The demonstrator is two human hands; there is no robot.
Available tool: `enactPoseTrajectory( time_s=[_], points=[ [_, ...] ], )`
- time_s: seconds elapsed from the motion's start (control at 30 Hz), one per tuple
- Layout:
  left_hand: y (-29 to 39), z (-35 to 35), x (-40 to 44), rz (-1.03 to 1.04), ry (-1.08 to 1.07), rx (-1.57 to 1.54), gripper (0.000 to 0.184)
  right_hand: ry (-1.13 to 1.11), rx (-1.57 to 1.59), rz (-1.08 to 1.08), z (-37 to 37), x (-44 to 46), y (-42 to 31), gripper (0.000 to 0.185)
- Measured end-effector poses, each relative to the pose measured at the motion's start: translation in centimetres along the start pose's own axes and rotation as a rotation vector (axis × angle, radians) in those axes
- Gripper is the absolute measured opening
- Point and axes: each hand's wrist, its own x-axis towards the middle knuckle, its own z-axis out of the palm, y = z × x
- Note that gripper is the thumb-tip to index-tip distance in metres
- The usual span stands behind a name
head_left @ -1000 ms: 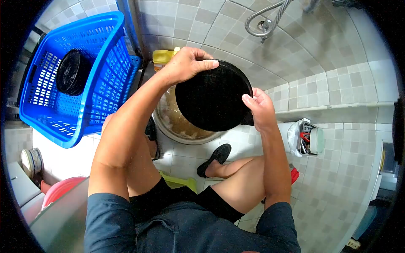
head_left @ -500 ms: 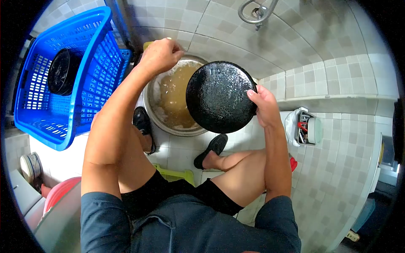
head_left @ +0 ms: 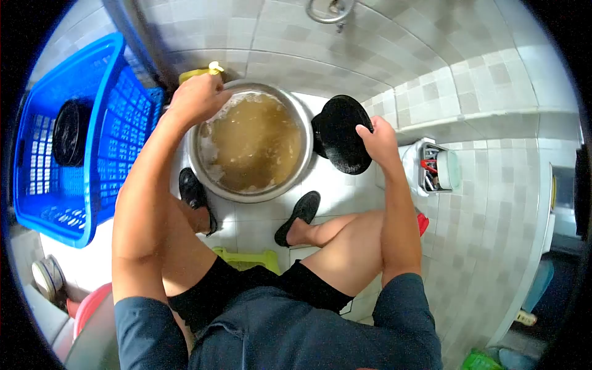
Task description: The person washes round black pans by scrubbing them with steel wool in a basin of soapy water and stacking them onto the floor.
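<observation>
In my right hand [head_left: 379,140] is a round black pan [head_left: 346,139], gripped at its right edge with the thumb on its face. It is tilted, to the right of the metal basin [head_left: 306,163]. Another dark object [head_left: 318,134] shows partly behind the pan; its kind is hidden. My left hand [head_left: 200,98] is closed above the basin's upper-left rim, and whatever its fingers may hold is hidden. Just beyond that hand stands a yellow pump bottle [head_left: 196,74]. Cloudy brown water [head_left: 256,145] with foam along its edge fills much of the basin.
On the left, a blue plastic basket [head_left: 102,145] holds dark round pans [head_left: 71,132]. A utensil caddy [head_left: 435,166] is by the right wall. Between my legs is a green stool [head_left: 246,258]. A shower hose [head_left: 330,12] hangs on the far wall.
The pan has moved from over the basin's right side to beyond its rim, and its face has tilted. My left hand stays near the upper-left rim. The camera view has shifted.
</observation>
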Motion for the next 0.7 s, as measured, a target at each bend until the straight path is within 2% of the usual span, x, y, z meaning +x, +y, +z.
enactPoseTrajectory(
  time_s=[0.03, 0.1, 0.23, 0.37, 0.63, 0.7],
  points=[
    [-0.3, 0.1, 0.1, 0.04, 0.007, -0.02, 0.034, 0.021, -0.183, -0.04, -0.7, 0.1, -0.2, 0.027],
    [-0.2, 0.3, 0.1, 0.039, 0.001, -0.033, 0.035, 0.057, -0.291, -0.035, -0.8, 0.9, 1.4, 0.026],
    [-0.2, 0.7, 0.2, 0.066, 0.012, -0.003, 0.035, 0.064, -0.406, 0.089, 0.4, 2.3, 5.0, 0.024],
    [0.4, 0.5, -0.1, 0.047, -0.004, -0.02, 0.033, 0.066, -0.476, 0.112, 2.5, 2.3, 7.2, 0.023],
    [0.9, 0.8, 0.2, 0.065, 0.021, -0.027, 0.033, 0.126, -0.553, -0.069, 8.0, 1.9, 10.5, 0.013],
    [0.6, 0.8, 0.3, 0.105, 0.014, -0.029, 0.033, 0.159, -0.59, -0.152, 9.6, 1.6, 11.3, 0.002]
  ],
)
